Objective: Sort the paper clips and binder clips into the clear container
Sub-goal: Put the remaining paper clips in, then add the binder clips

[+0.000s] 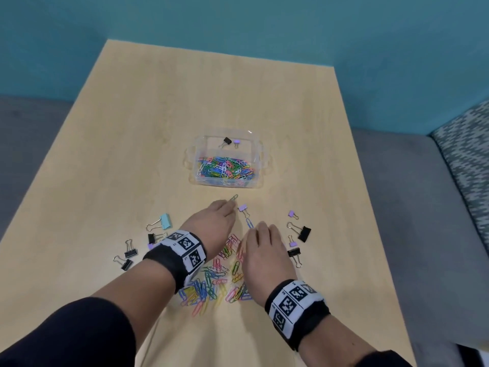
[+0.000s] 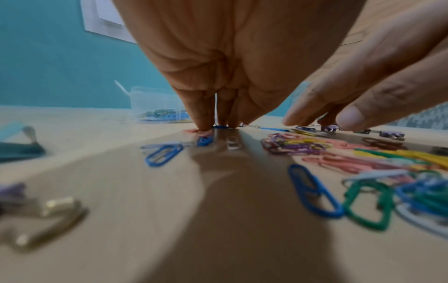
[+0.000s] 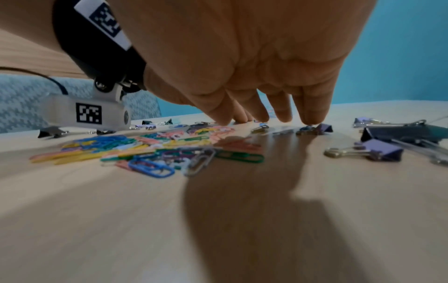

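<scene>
1. Head view. Clear container (image 1: 226, 160) sits centre frame on the worktop (image 1: 132, 154); its nearer compartment holds a heap of coloured paper clips, its farther one two binder clips. Loose paper clip pile (image 1: 217, 276) lies lower centre, between and under the wrists. Left hand (image 1: 211, 223) reaches up-frame, fingertips at a green paper clip (image 1: 234, 197) that lies alone just below the container, long axis running diagonally toward upper right. Right hand (image 1: 267, 250) lies palm down, fingers extended, tips at a blue paper clip (image 1: 249, 223) whose long axis runs roughly up-down in frame. A purple binder clip (image 1: 243, 210) sits between the two hands' fingertips. More binder clips lie scattered lower left and centre right.

2. Left wrist view. Left fingertips (image 2: 203, 124) are bunched together and pressed down on the worktop on top of small clips at centre frame; whether one is actually pinched cannot be told. Container (image 2: 155, 103) is directly beyond the fingers, close.

3. Right wrist view. Right fingers (image 3: 312, 114) are nearly straight and spread, tips touching the worktop at the purple binder clip (image 3: 323, 128); nothing is held.

4. Judgement. Left hand is the nearer to the container; the green clip lies straight ahead of its grip, so a short forward carry into the nearer compartment should serve.
</scene>
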A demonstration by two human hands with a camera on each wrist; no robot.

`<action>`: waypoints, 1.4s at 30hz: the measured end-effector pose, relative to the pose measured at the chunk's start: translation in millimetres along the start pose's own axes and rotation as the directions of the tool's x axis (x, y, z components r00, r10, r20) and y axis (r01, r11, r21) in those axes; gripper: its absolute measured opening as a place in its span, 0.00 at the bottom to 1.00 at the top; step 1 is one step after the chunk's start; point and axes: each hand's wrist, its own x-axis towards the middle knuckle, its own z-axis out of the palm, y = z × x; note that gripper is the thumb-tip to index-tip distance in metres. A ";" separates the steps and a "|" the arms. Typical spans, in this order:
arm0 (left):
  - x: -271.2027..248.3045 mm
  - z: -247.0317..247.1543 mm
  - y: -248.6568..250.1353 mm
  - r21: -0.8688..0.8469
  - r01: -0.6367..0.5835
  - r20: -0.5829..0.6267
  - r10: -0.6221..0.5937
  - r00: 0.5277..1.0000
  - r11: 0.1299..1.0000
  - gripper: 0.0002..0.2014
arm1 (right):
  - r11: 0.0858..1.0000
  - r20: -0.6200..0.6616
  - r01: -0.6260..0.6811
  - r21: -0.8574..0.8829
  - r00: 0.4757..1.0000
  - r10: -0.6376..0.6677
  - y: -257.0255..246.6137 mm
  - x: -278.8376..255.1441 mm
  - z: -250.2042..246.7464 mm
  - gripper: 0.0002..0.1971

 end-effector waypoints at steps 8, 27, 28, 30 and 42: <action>3.6 3.9 0.3 -0.032 0.114 -0.008 -0.114 0.993 0.993 0.23 | 0.999 -0.041 0.011 0.048 0.999 -0.009 -22.1 -12.9 -1.7 0.35; -77.6 17.9 36.4 -0.083 0.247 -0.072 -0.253 0.965 0.965 0.27 | 0.984 -0.157 0.169 0.053 0.975 -0.159 -11.5 -37.4 -1.5 0.30; -69.8 16.0 30.9 -0.060 0.274 -0.057 -0.277 0.959 0.960 0.30 | 0.985 -0.152 0.160 0.056 0.977 -0.150 -15.4 -34.4 -3.7 0.30; -56.4 17.6 19.5 -0.086 0.316 -0.028 -0.319 0.947 0.945 0.31 | 0.991 -0.128 0.121 0.063 0.985 -0.112 -21.1 -32.7 -9.0 0.29; -98.7 40.8 46.6 -0.288 0.244 -0.004 -0.255 0.967 0.926 0.27 | 0.976 -0.146 0.064 0.206 0.989 -0.033 18.1 -51.0 -13.0 0.28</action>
